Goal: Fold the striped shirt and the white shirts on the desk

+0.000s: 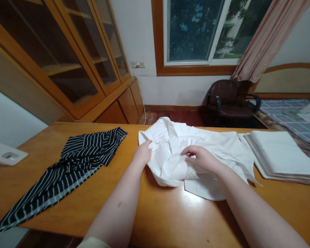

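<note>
By the left hand (144, 152), the left end of a white garment (170, 151) is pinched, the thumb being laid over the cloth and the other fingers mostly hidden. At the right hand (200, 156), the forefinger and thumb are slightly parted against the middle folds; whether fabric is caught between them cannot be told.

The white garment is spread along the far side of the table (160, 217), its long axis running left to right. The bunched, raised end is pointed left, and the flatter end is pointed right, where a thin corner is turned toward the near side. A rounded flap is laid flat below the right wrist.

Little room is left at the far edge, which is partly covered by the cloth. Bare wood is seen between the garment and the near edge, crossed by both forearms. On the right, movement is bounded by a white stack (279, 151) just beside the garment. On the left, a strip of wood is left before a black striped garment (85, 151), which is laid diagonally, its tapered end pointed toward the near-left edge.
</note>
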`<state>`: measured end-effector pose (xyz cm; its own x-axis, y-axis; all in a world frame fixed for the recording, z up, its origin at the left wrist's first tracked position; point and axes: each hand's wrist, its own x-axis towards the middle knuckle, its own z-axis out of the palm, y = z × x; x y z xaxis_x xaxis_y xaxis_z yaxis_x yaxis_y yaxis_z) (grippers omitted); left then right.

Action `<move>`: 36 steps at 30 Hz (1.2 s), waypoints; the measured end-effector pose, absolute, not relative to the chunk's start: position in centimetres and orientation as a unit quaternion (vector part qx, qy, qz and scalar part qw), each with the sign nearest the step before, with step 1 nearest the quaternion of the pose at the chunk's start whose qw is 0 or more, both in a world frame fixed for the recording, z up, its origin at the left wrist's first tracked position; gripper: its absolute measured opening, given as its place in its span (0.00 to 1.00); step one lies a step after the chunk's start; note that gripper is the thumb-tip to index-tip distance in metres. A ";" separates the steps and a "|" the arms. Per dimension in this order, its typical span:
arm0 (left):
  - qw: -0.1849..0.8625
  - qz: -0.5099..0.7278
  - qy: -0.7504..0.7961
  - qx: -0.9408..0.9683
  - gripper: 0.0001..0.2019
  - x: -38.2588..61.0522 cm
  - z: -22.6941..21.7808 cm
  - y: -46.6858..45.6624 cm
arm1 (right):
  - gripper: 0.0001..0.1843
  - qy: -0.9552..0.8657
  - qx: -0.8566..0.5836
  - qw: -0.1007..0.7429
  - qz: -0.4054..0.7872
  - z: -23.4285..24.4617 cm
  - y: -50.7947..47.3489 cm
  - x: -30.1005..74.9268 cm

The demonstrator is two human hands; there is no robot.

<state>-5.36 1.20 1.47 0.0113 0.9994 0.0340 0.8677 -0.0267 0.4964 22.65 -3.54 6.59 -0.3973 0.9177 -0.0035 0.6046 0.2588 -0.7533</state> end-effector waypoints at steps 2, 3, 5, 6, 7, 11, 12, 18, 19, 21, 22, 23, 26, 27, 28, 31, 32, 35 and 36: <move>0.171 0.275 0.668 0.670 0.19 -5.5 1.6 1.3 | 0.09 -0.761 -0.449 0.317 0.344 7.0 -3.5 22.7; 0.170 0.326 0.667 0.648 0.18 -5.6 1.7 1.4 | 0.07 -0.755 -0.426 0.366 0.340 7.2 -3.5 22.9; 0.172 0.447 0.660 0.578 0.16 -5.7 1.8 1.6 | 0.05 -0.720 -0.392 0.471 0.326 7.5 -3.3 23.5; 0.179 0.512 0.648 0.535 0.15 -5.9 1.8 1.8 | 0.04 -0.690 -0.383 0.525 0.319 7.6 -3.1 24.0; 0.192 0.573 0.630 0.489 0.15 -6.1 1.7 2.1 | 0.04 -0.650 -0.378 0.578 0.317 7.8 -3.0 24.6; 0.227 0.751 0.537 0.310 0.14 -7.5 0.7 3.7 | 0.16 -0.457 -0.361 0.744 0.329 9.2 -2.0 27.5; 0.223 0.777 0.522 0.271 0.14 -7.9 0.4 4.1 | 0.18 -0.416 -0.355 0.774 0.318 9.6 -1.8 28.2; 0.193 0.839 0.477 0.177 0.12 -8.4 0.1 4.7 | 0.16 -0.276 -0.377 0.874 0.134 10.7 -1.2 31.4; 0.192 0.847 0.460 0.185 0.12 -8.1 0.3 4.5 | 0.15 -0.276 -0.409 0.863 0.109 10.7 -1.3 31.7; 0.196 0.858 0.424 0.212 0.13 -7.7 1.0 4.0 | 0.13 -0.320 -0.525 0.785 0.079 10.5 -1.5 32.3; 0.204 0.860 0.410 0.227 0.14 -7.4 1.4 3.7 | 0.14 -0.368 -0.597 0.710 0.070 10.4 -1.7 32.5; 0.218 0.858 0.398 0.240 0.14 -7.2 1.7 3.4 | 0.15 -0.427 -0.659 0.616 0.058 10.2 -1.8 32.6; 0.314 0.833 0.366 0.273 0.16 -6.5 2.5 2.7 | 0.27 -0.601 -0.734 0.313 0.039 9.3 -1.9 32.0; 0.362 0.813 0.357 0.284 0.17 -6.3 2.7 2.5 | 0.35 -0.634 -0.736 0.232 0.050 8.7 -1.9 31.5; 0.411 0.786 0.353 0.297 0.18 -6.0 2.7 2.3 | 0.44 -0.649 -0.741 0.160 0.073 8.0 -1.8 30.8; 0.532 0.679 0.365 0.351 0.22 -4.9 2.3 1.8 | 0.61 -0.628 -0.763 0.002 0.151 5.3 -1.4 28.7; 0.554 0.640 0.375 0.376 0.23 -4.5 2.0 1.6 | 0.61 -0.619 -0.768 -0.018 0.164 4.5 -1.1 28.1; 0.555 0.545 0.409 0.478 0.26 -3.5 1.3 1.2 | 0.46 -0.632 -0.755 -0.002 0.174 2.6 -0.4 27.5; 0.536 0.520 0.417 0.518 0.26 -3.2 1.1 1.0 | 0.38 -0.647 -0.743 0.015 0.171 2.2 -0.2 27.6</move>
<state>-3.24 1.04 1.15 0.1113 0.9896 0.0913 -0.1259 -0.0771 0.9890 27.56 -0.15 2.20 0.1043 0.9662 -0.2357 0.9562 -0.1626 -0.2433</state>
